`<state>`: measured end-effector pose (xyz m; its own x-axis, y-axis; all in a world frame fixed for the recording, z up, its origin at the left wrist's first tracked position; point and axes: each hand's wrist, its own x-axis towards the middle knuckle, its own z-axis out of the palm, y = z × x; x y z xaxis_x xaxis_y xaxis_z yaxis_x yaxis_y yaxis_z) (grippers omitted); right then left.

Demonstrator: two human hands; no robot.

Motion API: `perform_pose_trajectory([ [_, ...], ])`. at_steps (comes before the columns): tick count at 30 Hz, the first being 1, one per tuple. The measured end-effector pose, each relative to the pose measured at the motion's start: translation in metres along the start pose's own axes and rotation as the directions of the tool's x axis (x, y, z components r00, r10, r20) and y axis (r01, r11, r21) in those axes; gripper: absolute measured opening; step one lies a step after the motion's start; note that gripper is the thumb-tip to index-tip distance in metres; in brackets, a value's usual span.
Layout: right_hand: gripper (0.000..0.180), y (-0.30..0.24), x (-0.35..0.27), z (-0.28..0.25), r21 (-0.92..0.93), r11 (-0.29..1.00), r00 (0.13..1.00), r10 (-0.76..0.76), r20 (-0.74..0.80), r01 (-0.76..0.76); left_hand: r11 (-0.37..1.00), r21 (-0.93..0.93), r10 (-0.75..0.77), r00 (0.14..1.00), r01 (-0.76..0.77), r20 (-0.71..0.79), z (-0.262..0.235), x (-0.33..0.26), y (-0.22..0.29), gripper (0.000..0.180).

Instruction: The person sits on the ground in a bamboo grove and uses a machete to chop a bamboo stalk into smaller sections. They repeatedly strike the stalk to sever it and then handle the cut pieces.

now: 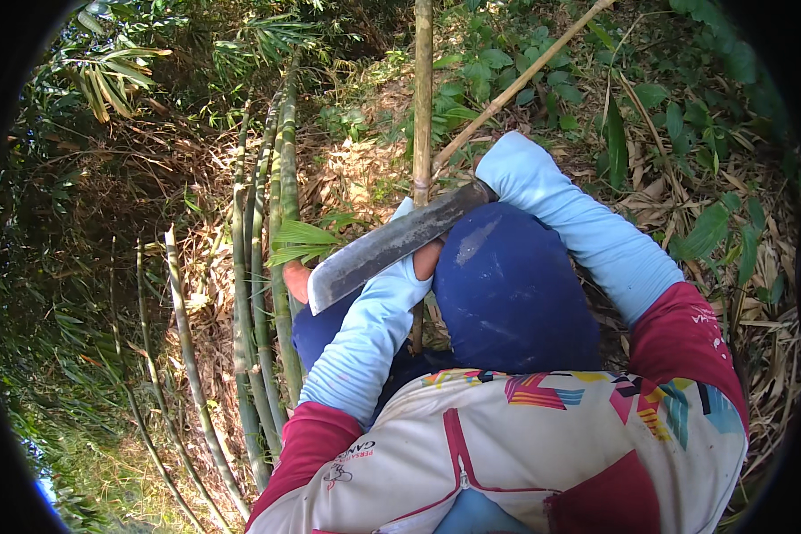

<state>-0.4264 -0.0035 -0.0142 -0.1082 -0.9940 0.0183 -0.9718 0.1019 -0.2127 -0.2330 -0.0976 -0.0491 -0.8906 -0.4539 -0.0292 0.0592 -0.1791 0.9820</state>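
A broad machete [392, 242] with a dark, worn blade slants across the front of my knees, its wide tip toward the left. The blade's inner end meets my right hand [479, 164], closed on the handle; the sleeve hides most of both. Behind the blade, my left hand [427, 259] is closed around an upright tan bamboo pole [423, 98]. The blade covers most of its fingers. The pole shows again below that hand. A thinner bamboo branch [525, 82] forks from the pole just above the blade and runs up to the right.
My blue-trousered knee [512, 285] rises close beside the blade. Green bamboo stems [287, 187] stand to the left, with thinner cut stalks [187, 329] farther out. Dry leaves [351, 169] litter the ground; leafy plants [685, 133] grow at the right.
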Motion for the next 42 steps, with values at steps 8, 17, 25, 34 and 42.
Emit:
perform_pose_trajectory([
  [8, 0.029, -0.004, 0.003, 0.005, -0.053, 0.998, 0.999, 0.043, 0.003, -0.043, 0.984, -0.17, -0.068, 0.988, 0.045, -0.135, -0.019, -0.018, -0.016, 0.015],
  [17, 0.019, 0.002, 0.002, 0.003, -0.21, 0.977, 0.999, 0.036, 0.014, -0.032, 0.805, 0.582, -0.013, 0.984, 0.116, -0.178, -0.018, -0.035, 0.006, 0.017],
  [25, 0.023, 0.0, -0.008, 0.01, -0.231, 0.97, 0.991, 0.042, -0.13, -0.072, 0.909, 0.227, -0.223, 0.866, 0.351, -0.447, -0.006, -0.034, 0.008, 0.025],
  [34, 0.015, -0.003, -0.003, 0.008, -0.265, 0.964, 0.986, -0.027, -0.163, -0.018, 0.606, 0.791, 0.431, 0.801, 0.085, -0.416, -0.004, -0.023, -0.018, 0.031],
  [42, 0.015, -0.005, -0.004, -0.001, -0.262, 0.965, 0.988, -0.053, -0.145, 0.013, 0.474, 0.873, 0.188, 0.955, 0.116, -0.23, 0.008, 0.0, 0.009, 0.035],
])
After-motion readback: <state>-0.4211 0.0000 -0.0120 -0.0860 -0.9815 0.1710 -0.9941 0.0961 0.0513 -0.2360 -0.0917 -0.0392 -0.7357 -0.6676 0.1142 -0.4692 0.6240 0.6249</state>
